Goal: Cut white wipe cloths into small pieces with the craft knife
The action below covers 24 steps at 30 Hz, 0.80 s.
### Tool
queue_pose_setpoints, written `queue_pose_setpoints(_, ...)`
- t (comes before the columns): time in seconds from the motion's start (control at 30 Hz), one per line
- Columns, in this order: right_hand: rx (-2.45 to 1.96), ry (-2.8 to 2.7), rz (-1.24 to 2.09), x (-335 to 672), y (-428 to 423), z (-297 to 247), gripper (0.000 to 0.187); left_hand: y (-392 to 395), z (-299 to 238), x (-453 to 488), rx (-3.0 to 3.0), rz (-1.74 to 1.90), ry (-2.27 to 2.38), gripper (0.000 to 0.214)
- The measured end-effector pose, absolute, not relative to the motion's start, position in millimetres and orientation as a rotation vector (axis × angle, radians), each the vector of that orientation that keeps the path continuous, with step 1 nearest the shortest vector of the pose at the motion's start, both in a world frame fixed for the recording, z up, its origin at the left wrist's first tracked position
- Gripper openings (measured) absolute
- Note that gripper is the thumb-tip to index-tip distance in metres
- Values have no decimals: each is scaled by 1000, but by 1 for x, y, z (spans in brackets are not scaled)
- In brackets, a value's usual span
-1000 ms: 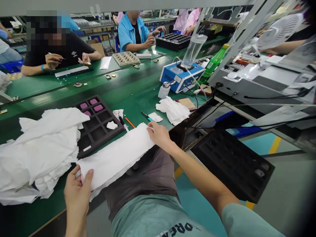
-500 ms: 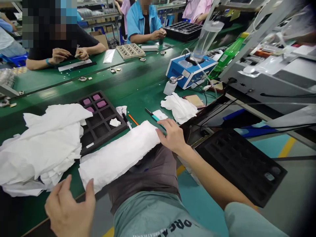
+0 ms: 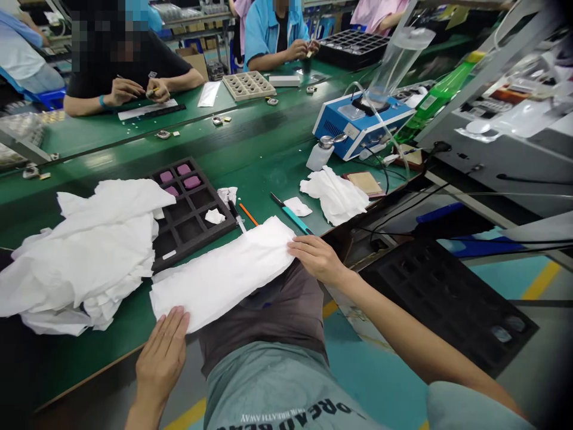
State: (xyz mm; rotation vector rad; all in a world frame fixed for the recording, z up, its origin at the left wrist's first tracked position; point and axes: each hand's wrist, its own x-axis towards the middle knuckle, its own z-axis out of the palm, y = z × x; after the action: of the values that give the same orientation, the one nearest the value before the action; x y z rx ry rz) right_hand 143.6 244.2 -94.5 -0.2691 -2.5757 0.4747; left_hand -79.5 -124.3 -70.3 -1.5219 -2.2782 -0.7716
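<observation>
Resting the left hand (image 3: 162, 352) flat, with straight fingers, on the lower-left end of a white sheet (image 3: 224, 272) at centre frame; touching its right end with the right hand (image 3: 320, 260), cannot tell whether pinching. Looks long, soft, faintly creased.

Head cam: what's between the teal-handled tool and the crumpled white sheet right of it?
A small white piece lies between the teal-handled tool and the crumpled white sheet, head view.
</observation>
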Motion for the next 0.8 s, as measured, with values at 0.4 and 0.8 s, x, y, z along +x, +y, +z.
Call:
queue_pose_setpoints(0.4,-477,-2430,611,108,245,-43,33,-117,-69,-86,-1395,-759,-2409,26)
queue_pose_setpoints(0.8,-524,-2595,938,83,277,54,24,-99,68,-154,-1245,-998,-3049,58)
